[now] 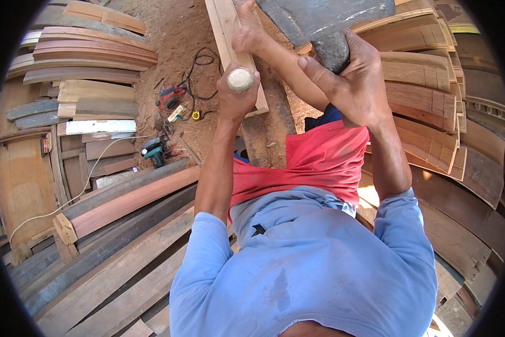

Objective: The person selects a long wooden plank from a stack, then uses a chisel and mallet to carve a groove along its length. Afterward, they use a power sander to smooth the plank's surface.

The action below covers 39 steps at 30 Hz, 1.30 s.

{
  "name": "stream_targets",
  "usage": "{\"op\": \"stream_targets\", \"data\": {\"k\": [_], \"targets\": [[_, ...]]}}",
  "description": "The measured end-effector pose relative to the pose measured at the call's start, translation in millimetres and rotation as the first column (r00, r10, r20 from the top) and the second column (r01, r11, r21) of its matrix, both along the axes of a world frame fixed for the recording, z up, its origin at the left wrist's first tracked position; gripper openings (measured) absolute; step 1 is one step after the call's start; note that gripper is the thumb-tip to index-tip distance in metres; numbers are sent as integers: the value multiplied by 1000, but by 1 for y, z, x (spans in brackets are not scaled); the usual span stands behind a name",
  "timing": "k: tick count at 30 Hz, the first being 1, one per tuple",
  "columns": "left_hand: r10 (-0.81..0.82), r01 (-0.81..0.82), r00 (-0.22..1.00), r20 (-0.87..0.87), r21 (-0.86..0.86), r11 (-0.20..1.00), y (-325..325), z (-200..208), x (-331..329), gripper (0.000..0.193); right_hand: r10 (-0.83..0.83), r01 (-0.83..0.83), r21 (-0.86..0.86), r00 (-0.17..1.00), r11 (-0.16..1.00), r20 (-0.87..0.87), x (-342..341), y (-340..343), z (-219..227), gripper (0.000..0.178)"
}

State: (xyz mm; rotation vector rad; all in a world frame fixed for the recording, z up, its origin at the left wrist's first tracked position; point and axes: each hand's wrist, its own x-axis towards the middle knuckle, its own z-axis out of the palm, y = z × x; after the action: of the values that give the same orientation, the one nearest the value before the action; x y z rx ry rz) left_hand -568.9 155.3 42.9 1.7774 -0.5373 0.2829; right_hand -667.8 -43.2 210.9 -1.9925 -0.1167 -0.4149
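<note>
My left hand [239,101] is wrapped round a wooden handle, whose round pale end [240,80] points up toward me. My right hand [360,78] grips a thick dark neck [331,51], thumb on one side and fingers behind. Beyond it spreads a wide, flat grey metal blade [331,18], cut off by the top of the picture. Whether the handle and the blade are joined cannot be seen. A bare leg [291,76] lies stretched under the blade, its foot beside a long pale timber [224,33] below my left hand.
On the sawdust-covered ground to the left lie a red power tool [168,96] with a black cord, a yellow tape measure [195,115] and a teal power tool [153,150]. Stacked boards [92,48] line the left side; curved planks [421,101] line the right.
</note>
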Motion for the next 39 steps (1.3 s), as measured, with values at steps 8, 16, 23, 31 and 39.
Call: {"op": "stream_targets", "data": {"k": [8, 16, 23, 31, 39], "targets": [[1, -5, 997, 74, 49, 999, -2, 5, -10, 21, -15, 18, -43, 997, 999, 73, 7, 12, -18, 36], [-4, 6, 994, 105, -19, 1000, 1, 4, -14, 21, 6, -4, -165, 1000, 986, 12, 5, 15, -24, 35], [-20, 18, 999, -40, -58, 998, 4, 4, -3, 21, -12, 11, 15, 997, 1000, 74, 8, 12, -21, 34], [24, -24, 998, 58, 2, 1000, 5, 2, -3, 22, -3, 1, 31, 999, 1000, 40, 4, 11, -26, 35], [3, -4, 1000, 28, 22, 1000, 7, -1, -10, 20, -32, 32, -82, 999, 996, 5, 2, 14, -24, 35]]}}
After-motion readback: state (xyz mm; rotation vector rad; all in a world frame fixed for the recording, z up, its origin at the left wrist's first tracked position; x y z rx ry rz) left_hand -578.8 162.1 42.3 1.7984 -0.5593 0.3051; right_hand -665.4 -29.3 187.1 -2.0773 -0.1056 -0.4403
